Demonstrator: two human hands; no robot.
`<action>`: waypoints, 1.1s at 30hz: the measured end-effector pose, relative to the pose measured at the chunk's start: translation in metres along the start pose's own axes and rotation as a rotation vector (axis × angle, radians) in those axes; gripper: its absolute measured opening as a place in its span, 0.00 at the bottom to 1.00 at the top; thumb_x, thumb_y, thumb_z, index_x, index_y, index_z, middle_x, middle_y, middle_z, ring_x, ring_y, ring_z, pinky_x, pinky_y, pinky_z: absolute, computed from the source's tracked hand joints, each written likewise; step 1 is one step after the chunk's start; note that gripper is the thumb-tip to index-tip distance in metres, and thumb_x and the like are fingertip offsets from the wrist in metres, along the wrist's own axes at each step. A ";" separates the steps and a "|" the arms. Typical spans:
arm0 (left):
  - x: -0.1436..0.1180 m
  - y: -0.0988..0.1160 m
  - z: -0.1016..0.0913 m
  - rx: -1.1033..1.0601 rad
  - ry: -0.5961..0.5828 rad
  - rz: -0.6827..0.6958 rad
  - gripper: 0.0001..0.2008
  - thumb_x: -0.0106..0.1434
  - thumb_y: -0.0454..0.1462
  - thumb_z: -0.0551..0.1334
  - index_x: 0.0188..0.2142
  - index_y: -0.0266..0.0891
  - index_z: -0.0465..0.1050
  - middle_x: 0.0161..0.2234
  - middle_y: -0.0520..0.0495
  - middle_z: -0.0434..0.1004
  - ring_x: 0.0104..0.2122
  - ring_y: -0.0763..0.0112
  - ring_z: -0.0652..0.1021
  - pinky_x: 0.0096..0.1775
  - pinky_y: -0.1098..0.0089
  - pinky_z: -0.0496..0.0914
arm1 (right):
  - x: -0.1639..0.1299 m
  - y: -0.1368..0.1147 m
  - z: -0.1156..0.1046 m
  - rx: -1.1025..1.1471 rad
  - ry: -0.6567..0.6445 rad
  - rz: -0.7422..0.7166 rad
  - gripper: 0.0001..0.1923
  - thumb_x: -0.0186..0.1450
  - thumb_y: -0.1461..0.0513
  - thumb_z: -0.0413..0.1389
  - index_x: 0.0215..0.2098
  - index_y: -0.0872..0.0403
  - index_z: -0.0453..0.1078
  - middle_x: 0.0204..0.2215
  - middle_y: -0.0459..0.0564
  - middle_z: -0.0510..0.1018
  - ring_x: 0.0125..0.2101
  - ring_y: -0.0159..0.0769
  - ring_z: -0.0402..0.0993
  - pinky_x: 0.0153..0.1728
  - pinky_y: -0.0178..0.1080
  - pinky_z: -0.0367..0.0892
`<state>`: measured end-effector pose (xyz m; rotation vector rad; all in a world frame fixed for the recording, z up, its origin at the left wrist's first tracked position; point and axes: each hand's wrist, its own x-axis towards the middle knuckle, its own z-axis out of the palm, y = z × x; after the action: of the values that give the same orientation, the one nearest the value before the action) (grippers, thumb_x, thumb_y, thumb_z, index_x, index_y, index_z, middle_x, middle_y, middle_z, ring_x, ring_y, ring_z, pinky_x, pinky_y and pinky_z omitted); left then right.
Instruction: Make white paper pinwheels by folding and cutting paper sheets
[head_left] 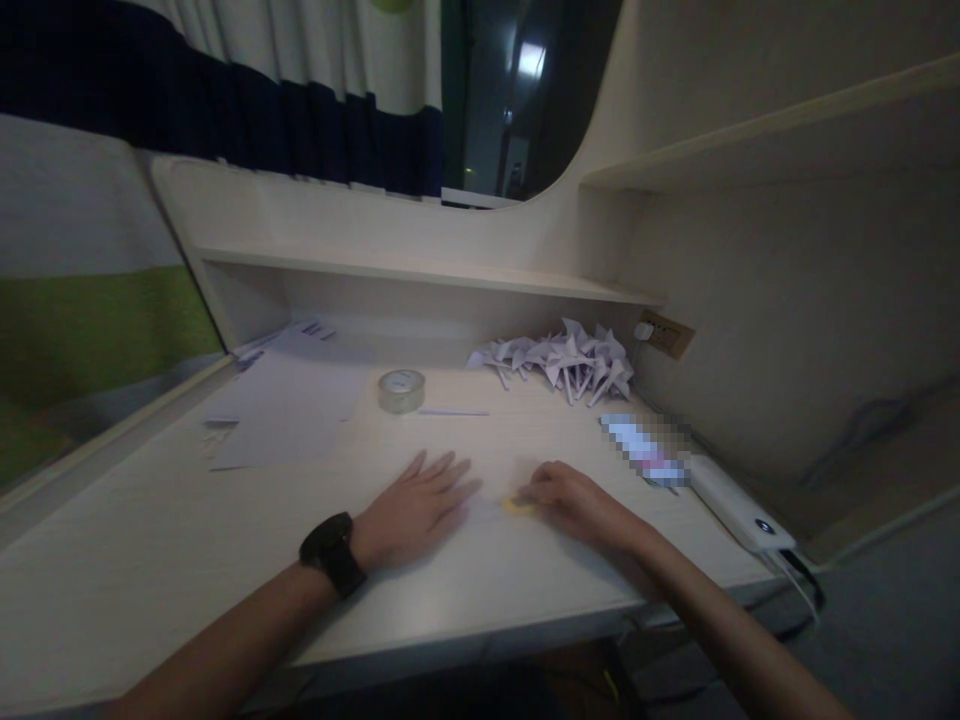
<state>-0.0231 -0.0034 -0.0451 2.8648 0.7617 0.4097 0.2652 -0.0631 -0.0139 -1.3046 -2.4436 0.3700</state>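
Note:
My left hand (420, 508) lies flat on the desk with its fingers spread, a black watch (333, 553) on its wrist. Just right of its fingertips, my right hand (574, 500) is closed around a small yellow object (517, 505), held low at the desktop; its kind is partly hidden by the fingers. A pale sheet seems to lie between the two hands, but its outline is too faint to make out. Beyond them are a roll of clear tape (401, 391) and a thin white paper stick (454, 412).
White paper sheets (289, 400) are stacked at the left of the desk (225, 560). Folded paper pinwheels (574, 360) are heaped at the back right. A phone with a blurred screen (645, 450) and a white power strip (739, 505) with cables line the right edge.

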 end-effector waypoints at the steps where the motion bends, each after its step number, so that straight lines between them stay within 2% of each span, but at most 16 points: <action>1: 0.001 0.001 0.001 0.003 0.009 0.004 0.23 0.71 0.46 0.45 0.64 0.50 0.55 0.66 0.48 0.53 0.65 0.56 0.53 0.63 0.46 0.42 | 0.000 -0.001 -0.001 0.002 -0.003 0.008 0.16 0.62 0.70 0.55 0.47 0.51 0.74 0.39 0.53 0.74 0.39 0.39 0.68 0.42 0.40 0.64; 4: 0.002 0.006 0.002 -0.005 0.025 0.017 0.25 0.71 0.46 0.46 0.66 0.46 0.50 0.66 0.45 0.52 0.65 0.57 0.53 0.63 0.49 0.43 | -0.002 -0.005 -0.004 -0.002 -0.021 0.022 0.16 0.63 0.69 0.54 0.47 0.51 0.74 0.39 0.53 0.73 0.39 0.39 0.68 0.42 0.40 0.64; 6: 0.003 0.010 0.002 -0.023 0.011 0.035 0.25 0.72 0.45 0.46 0.67 0.48 0.47 0.66 0.46 0.51 0.65 0.58 0.53 0.63 0.49 0.45 | -0.003 -0.006 -0.006 -0.009 -0.032 0.026 0.15 0.63 0.69 0.54 0.47 0.51 0.73 0.38 0.52 0.73 0.39 0.38 0.68 0.41 0.40 0.64; 10: 0.003 0.016 0.000 -0.036 -0.012 0.087 0.21 0.73 0.42 0.44 0.64 0.58 0.52 0.66 0.53 0.54 0.65 0.59 0.54 0.62 0.47 0.46 | -0.005 -0.007 -0.007 -0.007 -0.037 0.025 0.15 0.63 0.69 0.54 0.47 0.51 0.73 0.38 0.52 0.73 0.39 0.38 0.68 0.41 0.39 0.64; 13: 0.003 0.017 -0.003 -0.028 -0.033 0.095 0.22 0.72 0.41 0.46 0.64 0.56 0.51 0.64 0.52 0.57 0.65 0.58 0.55 0.62 0.46 0.45 | -0.006 -0.007 -0.008 -0.009 -0.039 0.026 0.16 0.63 0.69 0.54 0.47 0.51 0.73 0.38 0.52 0.72 0.38 0.38 0.68 0.40 0.39 0.64; 19: 0.002 0.015 -0.007 -0.033 -0.050 0.103 0.25 0.70 0.44 0.50 0.65 0.54 0.51 0.65 0.50 0.56 0.64 0.54 0.55 0.61 0.43 0.45 | -0.007 -0.007 -0.010 -0.019 -0.064 0.037 0.16 0.63 0.68 0.53 0.47 0.51 0.74 0.38 0.52 0.73 0.38 0.38 0.68 0.40 0.39 0.64; 26: 0.001 0.017 -0.006 -0.015 -0.037 0.104 0.25 0.70 0.44 0.48 0.66 0.53 0.49 0.65 0.49 0.55 0.64 0.55 0.56 0.61 0.46 0.46 | -0.005 -0.010 -0.013 -0.009 -0.078 0.051 0.15 0.64 0.68 0.53 0.48 0.52 0.74 0.39 0.53 0.73 0.39 0.38 0.68 0.42 0.39 0.64; 30: 0.000 0.017 -0.004 0.027 -0.042 0.109 0.24 0.71 0.44 0.47 0.65 0.55 0.48 0.66 0.51 0.53 0.64 0.55 0.55 0.62 0.45 0.45 | -0.005 -0.011 -0.008 -0.012 -0.051 0.040 0.18 0.64 0.65 0.56 0.52 0.52 0.70 0.41 0.54 0.72 0.41 0.40 0.67 0.43 0.41 0.64; 33: 0.000 0.017 -0.003 0.045 -0.044 0.108 0.23 0.71 0.44 0.45 0.65 0.57 0.48 0.66 0.53 0.53 0.64 0.56 0.55 0.62 0.45 0.45 | -0.005 -0.012 -0.004 -0.028 -0.030 0.033 0.15 0.66 0.63 0.55 0.51 0.52 0.71 0.40 0.54 0.72 0.40 0.39 0.67 0.42 0.40 0.63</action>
<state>-0.0162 -0.0179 -0.0386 2.9552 0.6182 0.3454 0.2604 -0.0733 -0.0065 -1.3618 -2.4631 0.3670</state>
